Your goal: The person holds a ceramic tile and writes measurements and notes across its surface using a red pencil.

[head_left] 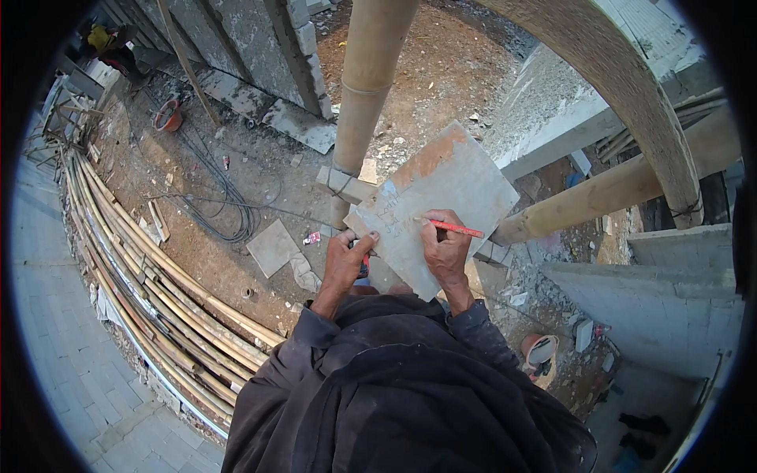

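A grey, roughly square board (453, 185) lies tilted in front of me, with a brown stained patch along its far left edge and scribbled marks on its left part. My right hand (447, 251) is closed round a red pencil (459, 229), whose tip meets the board near those marks. At the board's near left corner, my left hand (345, 264) grips the edge with the thumb on top. A small black and red object (363, 268) shows beneath those fingers; its kind is mostly hidden.
An upright bamboo pole (369, 94) stands just beyond the board, and a curved pole (623, 63) arches at right. Long bamboo poles (181, 303) lie at left. Black cable (229, 213) coils on the dirt. A bucket (538, 348) stands right; a person (114, 47) is far left.
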The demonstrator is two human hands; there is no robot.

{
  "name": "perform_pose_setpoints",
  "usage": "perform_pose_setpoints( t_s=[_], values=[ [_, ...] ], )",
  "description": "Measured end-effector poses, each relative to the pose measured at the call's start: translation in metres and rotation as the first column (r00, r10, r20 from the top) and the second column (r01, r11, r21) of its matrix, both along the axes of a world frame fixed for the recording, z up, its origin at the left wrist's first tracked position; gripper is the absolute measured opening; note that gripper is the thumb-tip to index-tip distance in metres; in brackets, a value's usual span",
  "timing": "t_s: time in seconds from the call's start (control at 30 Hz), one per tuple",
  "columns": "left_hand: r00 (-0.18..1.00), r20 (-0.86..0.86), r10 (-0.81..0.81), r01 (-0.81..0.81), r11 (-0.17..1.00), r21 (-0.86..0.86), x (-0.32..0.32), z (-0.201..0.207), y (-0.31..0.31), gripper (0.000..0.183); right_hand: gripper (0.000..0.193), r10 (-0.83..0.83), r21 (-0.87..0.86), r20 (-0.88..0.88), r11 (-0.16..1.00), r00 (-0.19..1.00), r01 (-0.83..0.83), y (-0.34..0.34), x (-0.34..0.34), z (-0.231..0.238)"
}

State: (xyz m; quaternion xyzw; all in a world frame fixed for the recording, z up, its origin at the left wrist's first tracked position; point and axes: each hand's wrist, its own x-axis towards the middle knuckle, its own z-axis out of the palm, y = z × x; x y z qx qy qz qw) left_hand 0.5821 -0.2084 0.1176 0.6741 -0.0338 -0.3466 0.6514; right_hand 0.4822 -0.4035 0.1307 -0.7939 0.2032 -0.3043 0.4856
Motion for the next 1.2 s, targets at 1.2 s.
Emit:
perform_pose_setpoints(
  t_s=[1.2],
  values=[
    [0.992, -0.118, -0.042, 0.026, 0.991, -0.134, -0.013, 0.007, -0.009, 0.023, 0.007, 0.078, 0.337, 0.097, 0.935, 0.992, -0.107, 0.008, -0.013, 0.009]
  ],
)
